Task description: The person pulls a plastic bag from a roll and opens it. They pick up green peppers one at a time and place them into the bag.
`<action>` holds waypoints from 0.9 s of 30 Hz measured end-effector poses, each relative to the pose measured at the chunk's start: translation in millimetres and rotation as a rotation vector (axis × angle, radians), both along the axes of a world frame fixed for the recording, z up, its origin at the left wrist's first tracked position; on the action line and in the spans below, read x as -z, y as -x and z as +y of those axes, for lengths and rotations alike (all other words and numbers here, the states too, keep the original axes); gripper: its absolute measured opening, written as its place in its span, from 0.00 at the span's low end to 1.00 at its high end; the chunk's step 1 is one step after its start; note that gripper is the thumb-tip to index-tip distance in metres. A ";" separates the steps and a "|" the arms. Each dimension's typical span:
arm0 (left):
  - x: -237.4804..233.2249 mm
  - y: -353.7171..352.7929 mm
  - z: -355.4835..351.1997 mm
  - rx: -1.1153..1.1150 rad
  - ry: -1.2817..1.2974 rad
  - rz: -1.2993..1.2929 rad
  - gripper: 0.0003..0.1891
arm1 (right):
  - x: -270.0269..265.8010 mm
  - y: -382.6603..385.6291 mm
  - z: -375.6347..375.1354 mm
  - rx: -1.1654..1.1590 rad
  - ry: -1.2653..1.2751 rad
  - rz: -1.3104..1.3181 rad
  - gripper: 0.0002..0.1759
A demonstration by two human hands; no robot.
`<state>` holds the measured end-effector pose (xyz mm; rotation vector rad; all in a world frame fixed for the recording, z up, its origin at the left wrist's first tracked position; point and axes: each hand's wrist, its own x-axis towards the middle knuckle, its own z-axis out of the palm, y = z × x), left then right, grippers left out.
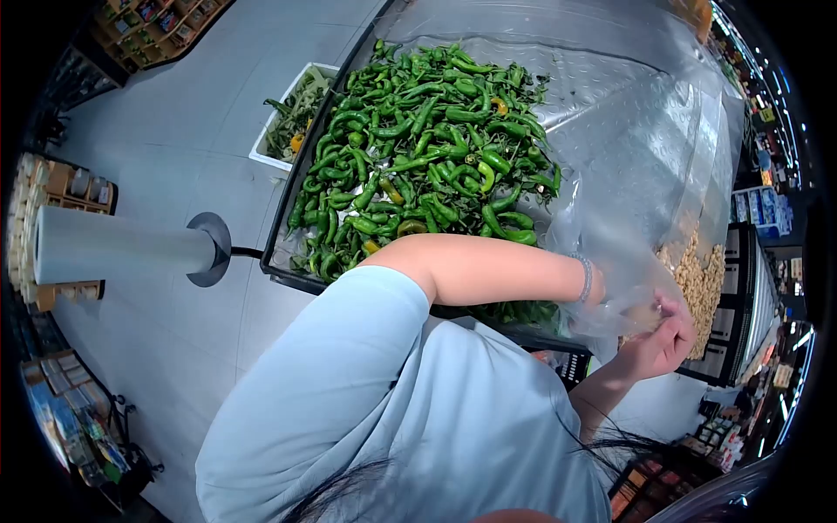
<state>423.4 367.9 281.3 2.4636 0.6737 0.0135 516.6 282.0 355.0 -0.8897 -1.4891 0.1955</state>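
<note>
A thin clear plastic bag (571, 227) hangs in loose folds at the front right corner of a bin of green peppers (436, 148). My left hand (615, 301), with a braided bracelet (585, 277) at its wrist, is among the folds; the film blurs its fingers. Close beside it, my right hand (667, 342) has its fingers closed in a pinch on the bag. The left forearm crosses over the near peppers. Behind the hands lie pale tan shelled pieces, perhaps peanuts (704, 279), partly veiled by plastic.
A dark rim (288, 277) edges the pepper bin. Clear sheeting (628, 113) covers the display at right. On the floor beyond the left edge stands a white box of greens (266, 144). A grey cylinder (131, 246) juts from the left side. Stocked shelves (78, 187) stand farther off.
</note>
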 end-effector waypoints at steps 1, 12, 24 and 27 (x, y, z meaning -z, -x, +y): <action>8.2 4.8 -8.9 -0.057 -0.181 -0.180 0.19 | 1.1 -1.2 1.9 0.081 0.022 -0.009 0.13; -35.9 342.7 81.2 -1.260 -0.215 -0.711 0.15 | 39.7 -28.1 -6.4 0.163 0.454 -0.029 0.40; 56.7 395.5 182.9 -1.303 0.025 0.156 0.36 | 22.6 -13.1 1.1 0.150 0.403 -0.193 0.34; 65.3 404.4 175.1 -1.286 -0.105 -0.072 0.31 | 29.4 -20.0 -1.9 0.124 0.443 -0.206 0.32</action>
